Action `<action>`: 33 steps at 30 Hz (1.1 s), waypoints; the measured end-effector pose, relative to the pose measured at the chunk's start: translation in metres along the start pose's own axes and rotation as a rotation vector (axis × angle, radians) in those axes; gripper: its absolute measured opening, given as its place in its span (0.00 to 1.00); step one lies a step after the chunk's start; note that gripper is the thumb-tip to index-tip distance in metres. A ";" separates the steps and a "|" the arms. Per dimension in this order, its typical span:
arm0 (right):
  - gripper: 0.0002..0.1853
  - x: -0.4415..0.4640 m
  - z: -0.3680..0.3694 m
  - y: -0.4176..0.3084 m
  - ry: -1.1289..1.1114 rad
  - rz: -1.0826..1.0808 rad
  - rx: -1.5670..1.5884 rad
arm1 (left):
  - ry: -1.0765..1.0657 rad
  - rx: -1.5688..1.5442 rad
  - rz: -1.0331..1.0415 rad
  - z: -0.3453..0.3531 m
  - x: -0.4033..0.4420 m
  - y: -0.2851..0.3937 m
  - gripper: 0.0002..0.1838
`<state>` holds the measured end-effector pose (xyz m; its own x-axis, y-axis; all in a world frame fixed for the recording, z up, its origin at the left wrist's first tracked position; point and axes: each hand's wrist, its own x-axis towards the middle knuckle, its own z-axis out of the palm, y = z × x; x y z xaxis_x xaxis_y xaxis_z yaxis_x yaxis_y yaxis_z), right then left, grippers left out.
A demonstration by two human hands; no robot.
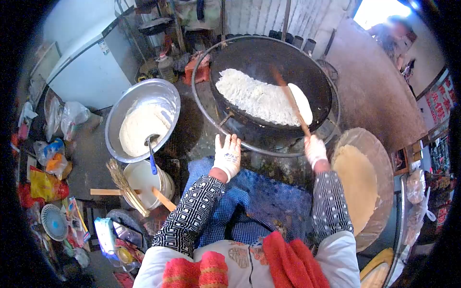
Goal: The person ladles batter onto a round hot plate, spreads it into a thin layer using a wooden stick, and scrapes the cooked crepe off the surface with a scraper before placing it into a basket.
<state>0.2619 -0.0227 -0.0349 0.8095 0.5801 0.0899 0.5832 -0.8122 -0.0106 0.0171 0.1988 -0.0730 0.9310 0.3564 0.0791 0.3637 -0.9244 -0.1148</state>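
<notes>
My right hand (pixel 315 151), in a white glove, is closed around the near end of a long wooden spatula (pixel 294 106). Its far end is motion-blurred over the black round griddle (pixel 259 53). A lumpy band of white batter (pixel 257 96) lies across the griddle, with a smoother pale mound (pixel 301 103) at its right end beside the spatula. My left hand (pixel 227 154), also gloved, has its fingers spread and holds nothing. It is nearest to the metal ring (pixel 259 149) around the griddle; whether it touches the ring I cannot tell.
To the left stands a metal basin (pixel 114 129) of batter with a blue-handled ladle (pixel 152 161). Below it is a white bucket (pixel 168 185) with a straw brush (pixel 126 187). On the right, a round board (pixel 384 158) carries a thin tan flatbread (pixel 355 177). A person (pixel 391 41) is at the back right.
</notes>
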 end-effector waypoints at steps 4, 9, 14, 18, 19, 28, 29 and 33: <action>0.15 -0.012 0.044 0.035 -0.026 0.069 0.129 | 0.088 -0.036 -0.053 0.010 0.003 -0.012 0.28; 0.17 0.013 0.023 0.034 0.093 0.055 0.081 | -0.028 -0.039 -0.103 -0.003 0.011 -0.031 0.27; 0.19 0.013 0.024 0.041 0.016 0.218 0.064 | -0.104 -0.014 -0.161 -0.012 0.020 -0.041 0.27; 0.19 0.000 -0.005 0.015 -0.002 0.122 0.117 | -0.143 -0.018 -0.194 -0.011 0.023 -0.053 0.28; 0.18 -0.010 0.012 0.021 0.066 -0.005 0.064 | -0.124 -0.032 -0.202 -0.011 0.026 -0.056 0.30; 0.18 -0.015 0.006 0.025 0.091 0.036 0.082 | -0.132 -0.023 -0.287 -0.039 0.030 -0.068 0.26; 0.18 -0.021 0.008 0.021 0.080 -0.031 0.024 | -0.156 -0.097 -0.224 -0.054 0.026 -0.051 0.26; 0.18 0.006 0.055 0.049 0.097 0.123 0.002 | 0.001 -0.160 0.032 -0.005 0.009 0.028 0.29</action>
<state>0.2989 -0.0560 -0.0893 0.8644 0.4679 0.1840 0.4807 -0.8764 -0.0298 0.0357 0.1758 -0.0702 0.9417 0.3268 0.0794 0.3244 -0.9450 0.0417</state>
